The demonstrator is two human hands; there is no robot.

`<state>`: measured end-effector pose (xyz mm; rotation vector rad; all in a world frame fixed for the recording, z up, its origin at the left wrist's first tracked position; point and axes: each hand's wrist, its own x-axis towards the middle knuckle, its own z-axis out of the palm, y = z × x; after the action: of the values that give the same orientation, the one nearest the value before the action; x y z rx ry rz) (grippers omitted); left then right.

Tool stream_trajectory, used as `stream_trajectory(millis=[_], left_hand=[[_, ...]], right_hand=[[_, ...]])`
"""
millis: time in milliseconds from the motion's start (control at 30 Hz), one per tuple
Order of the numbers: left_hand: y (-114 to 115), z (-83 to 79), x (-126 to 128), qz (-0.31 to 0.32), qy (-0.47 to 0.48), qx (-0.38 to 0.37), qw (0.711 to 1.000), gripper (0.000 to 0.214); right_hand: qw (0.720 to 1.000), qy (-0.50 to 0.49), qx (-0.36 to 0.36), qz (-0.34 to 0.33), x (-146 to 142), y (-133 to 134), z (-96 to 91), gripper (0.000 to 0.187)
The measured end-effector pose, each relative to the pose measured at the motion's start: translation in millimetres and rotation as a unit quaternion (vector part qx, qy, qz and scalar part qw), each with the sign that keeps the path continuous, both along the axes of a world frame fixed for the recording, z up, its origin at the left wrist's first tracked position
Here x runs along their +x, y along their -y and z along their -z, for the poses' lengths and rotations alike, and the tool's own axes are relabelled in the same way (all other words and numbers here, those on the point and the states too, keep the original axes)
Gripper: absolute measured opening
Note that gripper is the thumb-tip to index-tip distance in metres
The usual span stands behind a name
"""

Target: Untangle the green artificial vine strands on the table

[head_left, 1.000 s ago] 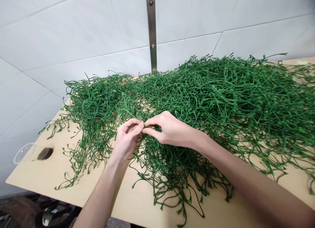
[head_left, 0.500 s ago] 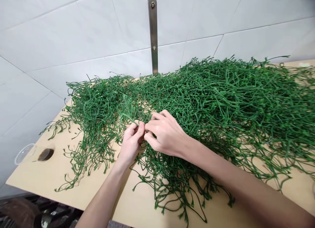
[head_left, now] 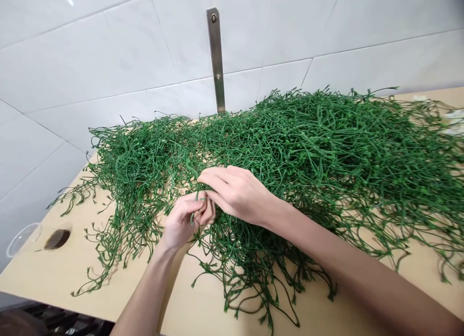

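A thin green stem (head_left: pixel 192 219) with a plastic look shows at my left hand (head_left: pixel 186 217), whose fingers are curled shut around it. My right hand (head_left: pixel 234 191) reaches over from the right, touching the left, with its fingers pressed together at the upper part of the same stem. The exact contact under the right fingertips is partly hidden. Both hands are just above a big tangled heap of similar green stems (head_left: pixel 326 138) with small forked tips. A looser bunch (head_left: pixel 261 263) hangs below my right wrist.
The stems spread over a pale wooden table (head_left: pixel 32 273). At its left edge lies a clear plastic cup (head_left: pixel 27 239) with dark brown stuff (head_left: pixel 57 239). Behind stands a white tiled wall (head_left: pixel 108 51) with a bolted metal bracket (head_left: pixel 216 60). White scraps (head_left: pixel 455 121) lie far right.
My left hand has turned and curled its fingers in, lower and to the left. My right hand has moved over it with straighter fingers. The view has shifted slightly.
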<state>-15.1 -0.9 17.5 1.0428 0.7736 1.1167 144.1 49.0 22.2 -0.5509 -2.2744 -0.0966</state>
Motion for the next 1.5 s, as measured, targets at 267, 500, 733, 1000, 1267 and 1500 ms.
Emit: stream_trajectory(millis=[267,500,733,1000,1267,1500], left_hand=[[1.5,-3.4,-14.6,-0.019,-0.056,-0.008,0.998,0.052],[-4.1,3.1,-15.3,-0.28,-0.307,0.375,0.829,0.032],[-7.2,4.9,-17.2,-0.258,-0.404,0.461,0.747,0.024],[-3.2,9.8,-6.9,-0.272,-0.444,0.403,0.752,0.009],[0.9,18.9,-4.5,-0.24,-0.425,0.263,0.832,0.004],[1.1,22.3,-1.3,-0.195,-0.382,0.229,0.874,0.005]], right_hand=[[0.987,-0.106,-0.116,-0.033,4.0,-6.5,3.1,0.024],[0.864,-0.12,-0.478,-0.106,8.8,-1.9,-23.0,0.012],[0.748,-0.164,-0.624,-0.155,14.0,-8.5,-21.7,0.011],[0.751,-0.096,-0.634,-0.155,15.1,-12.5,-16.1,0.017],[0.86,0.004,-0.503,-0.084,11.9,-7.8,-13.2,0.016],[0.904,0.026,-0.418,-0.087,6.4,-4.0,-8.0,0.026]])
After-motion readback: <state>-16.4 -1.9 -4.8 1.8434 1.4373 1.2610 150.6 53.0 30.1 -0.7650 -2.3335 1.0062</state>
